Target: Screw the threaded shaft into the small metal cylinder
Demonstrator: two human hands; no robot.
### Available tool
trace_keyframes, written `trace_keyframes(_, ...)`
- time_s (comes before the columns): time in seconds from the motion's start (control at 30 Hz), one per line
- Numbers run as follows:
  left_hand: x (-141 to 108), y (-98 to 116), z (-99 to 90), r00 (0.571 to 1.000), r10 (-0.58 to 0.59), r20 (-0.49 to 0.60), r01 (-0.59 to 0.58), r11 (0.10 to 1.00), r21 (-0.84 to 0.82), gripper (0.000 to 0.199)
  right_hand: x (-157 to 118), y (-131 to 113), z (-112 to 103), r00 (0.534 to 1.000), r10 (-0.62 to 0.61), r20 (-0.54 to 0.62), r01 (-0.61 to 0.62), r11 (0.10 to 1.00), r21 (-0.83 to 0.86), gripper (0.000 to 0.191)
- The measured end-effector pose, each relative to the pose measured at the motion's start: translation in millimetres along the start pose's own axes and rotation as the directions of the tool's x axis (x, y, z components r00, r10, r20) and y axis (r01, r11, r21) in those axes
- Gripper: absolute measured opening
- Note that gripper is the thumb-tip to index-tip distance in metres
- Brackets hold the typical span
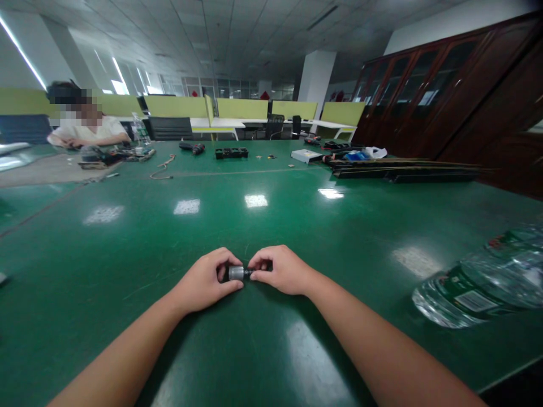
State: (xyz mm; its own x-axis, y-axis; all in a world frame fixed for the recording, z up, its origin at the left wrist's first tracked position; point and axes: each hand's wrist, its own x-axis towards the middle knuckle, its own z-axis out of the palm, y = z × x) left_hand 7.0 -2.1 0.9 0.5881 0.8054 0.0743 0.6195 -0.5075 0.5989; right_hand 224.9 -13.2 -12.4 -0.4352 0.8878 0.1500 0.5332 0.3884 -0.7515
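A small silver metal cylinder (236, 273), with the look of a small motor, lies sideways low over the tabletop. My left hand (208, 282) curls around its left end, fingers above and thumb below. From its right end sticks out a thin dark ridged shaft (248, 273). The thumb and fingers of my right hand (282, 271) close on the tip of that shaft. What the fingertips cover cannot be made out. Both hands are near each other, close to the green table (237, 350).
Two large clear water bottles (475, 288) lie at the right. Farther back are black strips (403, 169), a white box (306, 156), a black tray (231, 153), a power drill (192, 148) and a cord (163, 167). Across the table at left sits a person (89, 130).
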Motion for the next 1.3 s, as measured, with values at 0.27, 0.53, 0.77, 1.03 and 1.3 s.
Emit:
trace_keyframes(0.27,0.2,1.2,-1.1,1.000,-0.002,0.003,0.002,1.000,-0.029,0.025,0.3,-0.1,-1.8,0.997,-0.071,0.008,0.071,0.995,-0.063,0.013)
trace_keyframes(0.53,1.5,0.8,-0.6,1.000,-0.024,-0.005,0.024,0.999,-0.032,0.025,-0.9,-2.5,-2.2,0.995,-0.094,0.019,0.096,0.991,-0.097,0.017)
trace_keyframes(0.77,1.0,0.2,-0.5,1.000,-0.020,0.001,0.020,1.000,-0.009,0.025,0.0,-5.0,0.0,0.993,-0.116,0.012,0.117,0.983,-0.144,0.018)
trace_keyframes(1.03,1.2,0.4,0.6,1.000,-0.002,-0.002,0.002,0.999,-0.032,0.023,-0.8,-3.8,-0.9,0.994,-0.106,0.019,0.108,0.985,-0.135,0.016)
trace_keyframes(1.3,-0.1,1.0,-0.4,1.000,-0.014,0.016,0.014,0.999,-0.029,0.023,-2.1,-3.3,0.1,0.994,-0.106,0.019,0.108,0.982,-0.152,0.014)
